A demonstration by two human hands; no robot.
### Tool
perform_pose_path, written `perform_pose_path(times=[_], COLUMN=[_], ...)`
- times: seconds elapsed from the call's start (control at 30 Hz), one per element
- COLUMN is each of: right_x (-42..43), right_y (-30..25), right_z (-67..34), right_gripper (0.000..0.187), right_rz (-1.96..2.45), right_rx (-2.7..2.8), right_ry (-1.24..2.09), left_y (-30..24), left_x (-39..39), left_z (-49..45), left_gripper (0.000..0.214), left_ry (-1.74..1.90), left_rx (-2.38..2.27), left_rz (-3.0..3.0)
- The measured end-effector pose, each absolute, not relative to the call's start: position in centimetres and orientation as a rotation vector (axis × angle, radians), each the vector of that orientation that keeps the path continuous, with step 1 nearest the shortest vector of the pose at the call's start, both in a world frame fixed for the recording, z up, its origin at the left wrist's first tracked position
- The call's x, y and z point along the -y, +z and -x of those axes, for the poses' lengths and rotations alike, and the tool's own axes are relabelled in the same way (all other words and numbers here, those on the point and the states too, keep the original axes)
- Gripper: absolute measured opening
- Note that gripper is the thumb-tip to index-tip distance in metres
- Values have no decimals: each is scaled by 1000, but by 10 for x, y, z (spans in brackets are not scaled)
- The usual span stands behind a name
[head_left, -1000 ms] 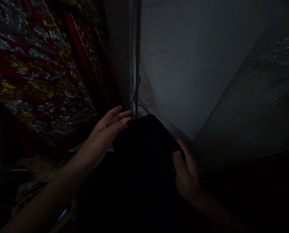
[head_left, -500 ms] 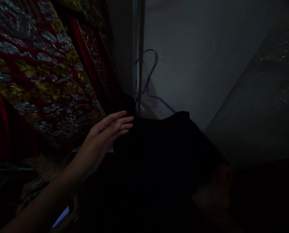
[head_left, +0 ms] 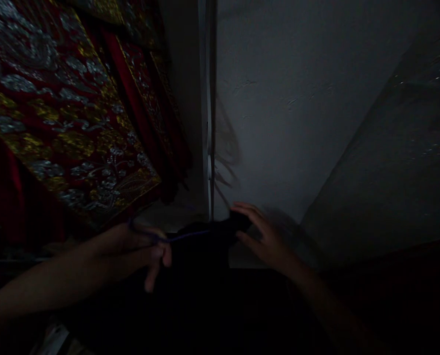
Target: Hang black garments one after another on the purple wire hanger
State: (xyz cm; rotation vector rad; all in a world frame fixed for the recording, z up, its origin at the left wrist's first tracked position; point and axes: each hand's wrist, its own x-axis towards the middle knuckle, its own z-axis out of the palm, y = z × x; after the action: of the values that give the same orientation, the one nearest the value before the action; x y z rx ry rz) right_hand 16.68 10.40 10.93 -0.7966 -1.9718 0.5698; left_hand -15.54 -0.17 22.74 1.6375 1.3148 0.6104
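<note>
A black garment hangs low in the middle of the head view, its details lost in the dark. My left hand pinches a thin purple clothes hanger near its neck. The hook curves back over that hand, and one arm of the hanger runs right along the garment's top edge. My right hand grips a bunched upper part of the garment between thumb and fingers, at the hanger's far end. Whether the hanger's other arm lies inside the cloth is hidden.
A red cloth with gold and silver embroidery hangs at the left. Behind my hands is a pale wall with a narrow vertical strip. A translucent sheet covers the right side. Something pale lies at the lower left.
The hanger has tipped from hook-up to lying leftward and come down with the garment. My left hand has gone from stretched out to gripping the hanger. My right hand has risen onto the cloth.
</note>
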Motion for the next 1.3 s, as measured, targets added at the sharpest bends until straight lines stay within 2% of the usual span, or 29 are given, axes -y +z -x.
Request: perform_pose_path(times=[0.03,0.07,0.13,0.27,0.37,0.47,0.67,0.8,0.9,0.97,1.03,1.07,1.17,1.23,1.3], right_x=[-108,-111,-115,-139,-164,-174,-148,-144,-143,-131,-108,-93,-50,-34,-32], right_y=[106,104,107,146,183,199,167,148,138,127,111,102,74,60,53], right_z=[-166,-164,-162,-157,-156,-162,-184,-195,-197,-189,-171,-158,-115,-93,-82], right_gripper=[28,28,40,40,41,43,43,43,38,34,27,22,35,38,40], right_rz=[798,804,844,871,828,805,896,967,988,989,990,996,1004,975,1009], right_rx=[1996,1990,1867,1466,1273,1166,998,1020,1082,1025,939,932,1375,1529,1600], right_ry=[701,827,983,919,853,899,900,878,547,241,137,225,941,1230,1278], left_y=[232,235,238,226,204,173,109,84,70,61,51,46,37,32,29], left_x=[-4,-12,-28,-42,-35,-34,-61,-68,-56,-42,-27,-20,-3,3,7], left_z=[158,160,160,150,138,126,96,83,80,75,66,60,39,30,27], left_gripper=[31,32,29,24,16,17,48,34,19,15,17,26,65,66,50], left_ry=[613,646,935,1773,2002,1849,1037,817,858,1071,1379,1529,1779,1789,1749], left_rx=[-1366,-1415,-1529,-1696,-1652,-1613,-1735,-1826,-1784,-1707,-1660,-1651,-1635,-1609,-1580], left_rz=[-1697,-1758,-1865,-2096,-2269,-2429,-2395,-2331,-2184,-2026,-1788,-1644,-1269,-1158,-1146])
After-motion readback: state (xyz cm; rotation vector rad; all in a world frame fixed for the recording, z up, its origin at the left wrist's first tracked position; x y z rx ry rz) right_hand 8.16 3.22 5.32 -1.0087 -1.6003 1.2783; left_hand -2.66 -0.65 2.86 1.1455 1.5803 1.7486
